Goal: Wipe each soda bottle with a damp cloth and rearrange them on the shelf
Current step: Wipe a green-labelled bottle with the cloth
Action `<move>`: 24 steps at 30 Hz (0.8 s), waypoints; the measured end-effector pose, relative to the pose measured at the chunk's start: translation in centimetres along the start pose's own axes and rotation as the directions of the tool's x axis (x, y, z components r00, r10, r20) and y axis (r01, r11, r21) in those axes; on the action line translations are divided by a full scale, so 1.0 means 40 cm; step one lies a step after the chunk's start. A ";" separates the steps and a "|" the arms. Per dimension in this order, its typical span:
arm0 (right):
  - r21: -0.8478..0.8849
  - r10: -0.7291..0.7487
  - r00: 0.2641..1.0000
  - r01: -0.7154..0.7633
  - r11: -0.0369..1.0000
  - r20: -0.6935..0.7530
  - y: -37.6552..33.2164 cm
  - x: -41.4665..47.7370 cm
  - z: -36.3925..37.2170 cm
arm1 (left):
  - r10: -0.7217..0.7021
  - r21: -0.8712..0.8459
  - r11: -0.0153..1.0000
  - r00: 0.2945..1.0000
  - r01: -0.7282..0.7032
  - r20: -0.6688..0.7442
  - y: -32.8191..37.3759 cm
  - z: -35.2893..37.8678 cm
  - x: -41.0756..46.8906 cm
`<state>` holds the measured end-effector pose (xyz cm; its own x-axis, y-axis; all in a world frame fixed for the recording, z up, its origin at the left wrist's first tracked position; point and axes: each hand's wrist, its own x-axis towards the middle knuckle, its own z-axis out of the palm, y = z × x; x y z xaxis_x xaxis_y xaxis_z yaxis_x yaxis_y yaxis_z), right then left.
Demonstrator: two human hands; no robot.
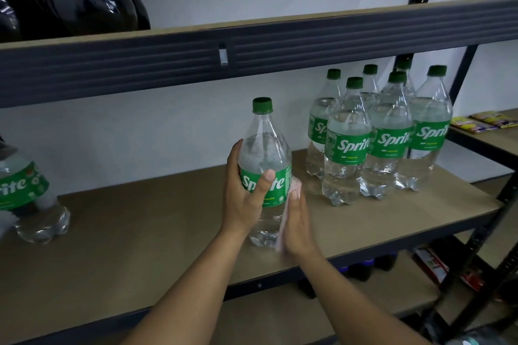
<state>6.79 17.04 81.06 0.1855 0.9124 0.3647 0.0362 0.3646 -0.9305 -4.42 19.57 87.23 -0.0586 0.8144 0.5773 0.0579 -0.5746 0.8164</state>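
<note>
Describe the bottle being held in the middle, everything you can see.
The held bottle is clear plastic, holding colourless liquid, with a green cap and green Sprite label. It is upright over the shelf. The left hand grips its middle; the right hand presses a pale pink cloth against its lower side.

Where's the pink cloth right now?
In the head view, at the middle of the shelf, the pink cloth is pressed by the right hand against the right side of the Sprite bottle that the left hand holds.
</note>
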 end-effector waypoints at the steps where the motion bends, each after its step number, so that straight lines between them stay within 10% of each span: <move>1: -0.001 0.010 1.000 -0.010 1.000 -0.005 -0.022 0.011 0.001 | -0.008 -0.025 1.000 1.000 0.008 0.001 0.002 0.001 -0.002; 13: -0.061 -0.321 0.947 0.320 0.945 -0.003 -0.294 0.180 0.010 | -0.020 0.020 1.000 0.999 0.021 -0.030 -0.001 -0.006 -0.007; 24: 0.063 0.018 1.000 -0.016 0.998 -0.024 -0.002 0.017 0.024 | -0.006 -0.098 0.995 1.000 0.008 0.026 0.010 -0.011 -0.002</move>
<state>5.99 17.80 81.39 0.2101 0.9140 0.3471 -0.0292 0.3607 -0.9322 -4.83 19.24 87.50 -0.0333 0.8196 0.5719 -0.0404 -0.5729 0.8186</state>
